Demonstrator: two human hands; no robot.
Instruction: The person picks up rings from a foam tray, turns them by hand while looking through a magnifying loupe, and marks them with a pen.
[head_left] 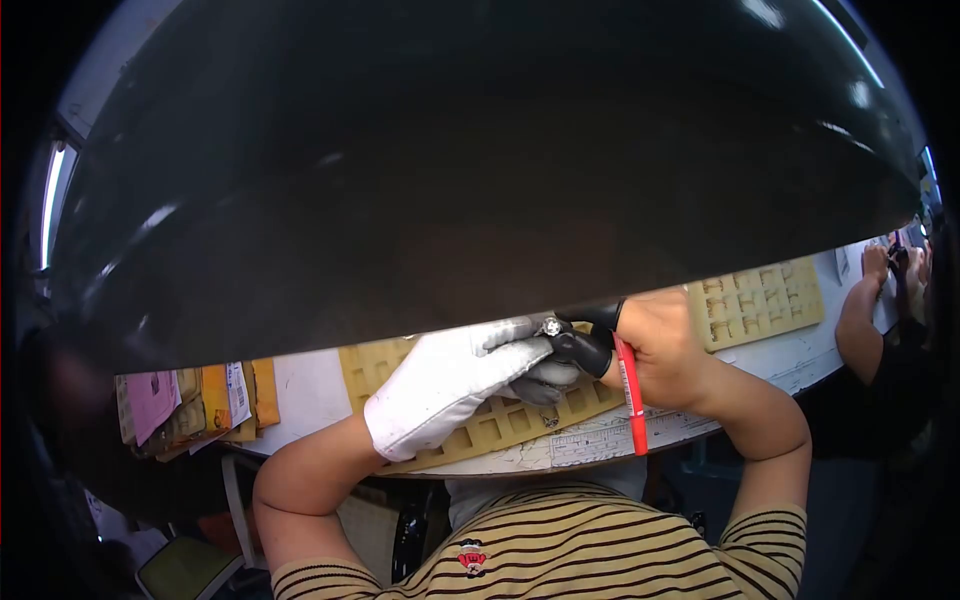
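A dark, glossy curved surface [480,180], perhaps a brim or shade, filled the upper frame. Along the bottom edge lay the person's striped shirt [560,540]. At the centre, the left hand [450,380], in a white glove with grey fingertips, had its fingers bent and closed around a small shiny metal piece [551,326]. The right hand [658,345], bare but for black finger covers, met it from the right, its covered tips together at the piece; a red pen [632,395] was tucked into that same grip. Which hand bore the piece could not be told. It looked light, stiff and slippery, liable to scratch or spin away, and best taken by its outer edges between padded fingertips, off the bright face. Beneath the hands a yellow pocketed tray [520,432] rested on the white worktop [305,385]. Paper packets [215,400] were piled at lower left, a second yellow tray [765,328] sat right of centre, and at the far right another person's forearm [860,320] reached over the worktop.
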